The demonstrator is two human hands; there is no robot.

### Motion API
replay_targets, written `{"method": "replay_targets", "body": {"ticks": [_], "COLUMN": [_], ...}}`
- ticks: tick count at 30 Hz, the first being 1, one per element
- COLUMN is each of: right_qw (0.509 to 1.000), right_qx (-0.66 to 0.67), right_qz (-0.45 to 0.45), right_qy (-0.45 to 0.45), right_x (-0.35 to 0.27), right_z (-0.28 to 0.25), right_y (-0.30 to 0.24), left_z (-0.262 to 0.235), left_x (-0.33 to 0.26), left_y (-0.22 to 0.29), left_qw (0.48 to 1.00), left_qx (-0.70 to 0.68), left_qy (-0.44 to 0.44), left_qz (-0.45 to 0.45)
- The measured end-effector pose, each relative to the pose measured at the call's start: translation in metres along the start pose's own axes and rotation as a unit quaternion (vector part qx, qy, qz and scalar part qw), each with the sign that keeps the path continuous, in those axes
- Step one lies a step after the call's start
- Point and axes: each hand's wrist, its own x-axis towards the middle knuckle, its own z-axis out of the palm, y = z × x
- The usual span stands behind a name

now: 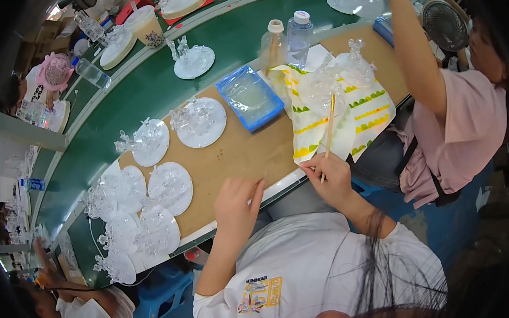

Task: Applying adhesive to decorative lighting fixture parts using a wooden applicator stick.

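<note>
My right hand, at the table's near edge, grips a thin yellow wooden stick that points away from me over a white cloth with yellow and green patterns. To its left, above the edge of the brown board, my left hand is closed, thumb against forefinger. A tiny clear bit may show at its fingertips, too small to name. Clear plastic figures on a round base rest on the cloth near the stick's far end. Beyond my left hand lies a blue-rimmed tray with a clear film over it.
Several white discs with clear figures cover the board's left part. Another disc sits on the green table. Two bottles stand behind the cloth. A co-worker in pink sits at right, another person at lower left.
</note>
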Motion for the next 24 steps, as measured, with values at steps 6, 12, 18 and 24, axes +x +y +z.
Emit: {"method": "replay_targets", "body": {"ticks": [6, 12, 18, 24], "right_qw": [0.999, 0.999, 0.999, 0.996], "right_qx": [0.034, 0.028, -0.030, -0.066], "right_qz": [-0.033, -0.031, -0.019, 0.003], "right_qy": [-0.023, -0.008, -0.036, -0.053], "right_x": [-0.009, 0.004, 0.010, 0.009], "right_z": [0.013, 0.034, 0.051, 0.061], "right_y": [-0.018, -0.024, -0.022, -0.020], "left_z": [-0.002, -0.009, -0.013, -0.015], "left_x": [0.000, -0.014, -0.023, -0.023], "left_y": [-0.013, -0.019, -0.028, -0.030], "left_qw": [1.000, 0.999, 0.999, 0.999], "left_qx": [0.020, 0.020, 0.007, 0.008], "left_qy": [0.000, 0.006, 0.017, 0.026], "left_qz": [-0.013, -0.040, -0.050, -0.035]}}
